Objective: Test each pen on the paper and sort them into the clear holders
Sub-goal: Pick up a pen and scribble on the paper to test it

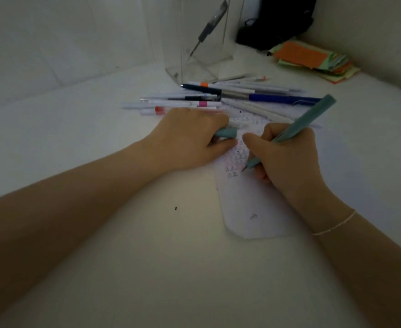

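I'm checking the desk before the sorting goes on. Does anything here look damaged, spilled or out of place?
Nothing looks damaged or spilled. The untested pens lie in a loose, crisscrossed heap behind the scribbled white paper, and a small dark speck sits on the white desk near the left forearm.

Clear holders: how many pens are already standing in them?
1: a dark pen leans inside the clear holder at the back of the table. The holder's top is cut off, so others could be hidden.
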